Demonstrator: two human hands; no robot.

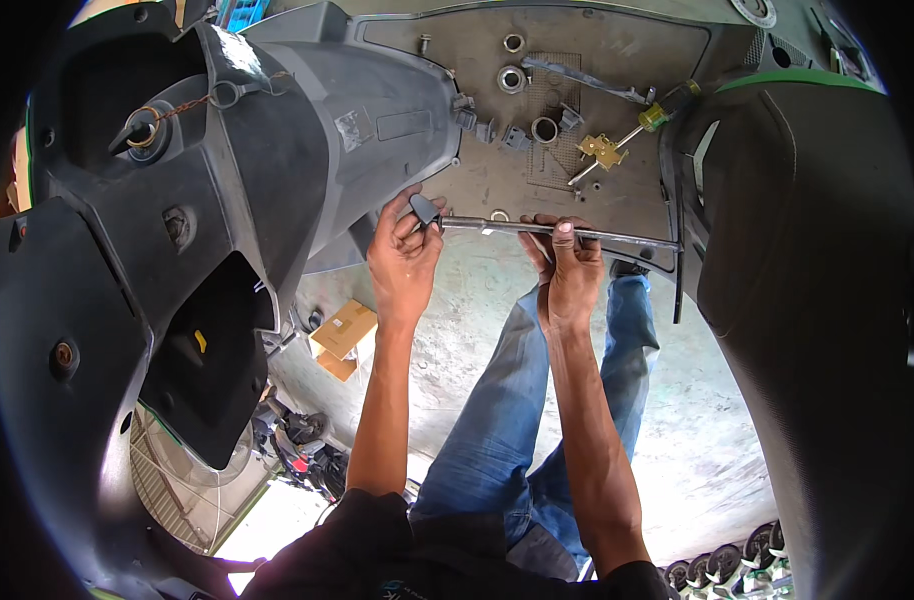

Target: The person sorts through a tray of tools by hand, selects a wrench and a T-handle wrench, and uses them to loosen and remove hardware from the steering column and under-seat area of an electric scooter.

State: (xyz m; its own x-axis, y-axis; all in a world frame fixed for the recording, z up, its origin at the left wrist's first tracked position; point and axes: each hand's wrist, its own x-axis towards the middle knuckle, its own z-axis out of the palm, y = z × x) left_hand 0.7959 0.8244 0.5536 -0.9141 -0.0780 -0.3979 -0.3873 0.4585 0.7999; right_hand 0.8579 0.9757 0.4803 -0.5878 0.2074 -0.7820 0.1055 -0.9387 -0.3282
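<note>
A long thin metal rod [517, 227] lies crosswise between my two hands, over the near edge of the scooter's floorboard. At the rod's left end, my left hand [405, 255] grips a dark, rounded plastic piece [424, 208] between thumb and fingers. My right hand [571, 280] pinches the rod right of its middle, thumb on top. Past that hand the rod runs on toward the seat side. How the dark piece joins the rod is hidden by my fingers. A small ring [500, 215] lies just beyond the rod.
On the floorboard [617, 45] lie a screwdriver [657, 115] with a yellow-green handle, a brass-coloured part [603, 152], metal rings [544, 130] and grey connectors [474, 119]. The front panel [377, 120] rises left, the dark seat [807, 220] right. A cardboard box [344, 335] stands on the floor.
</note>
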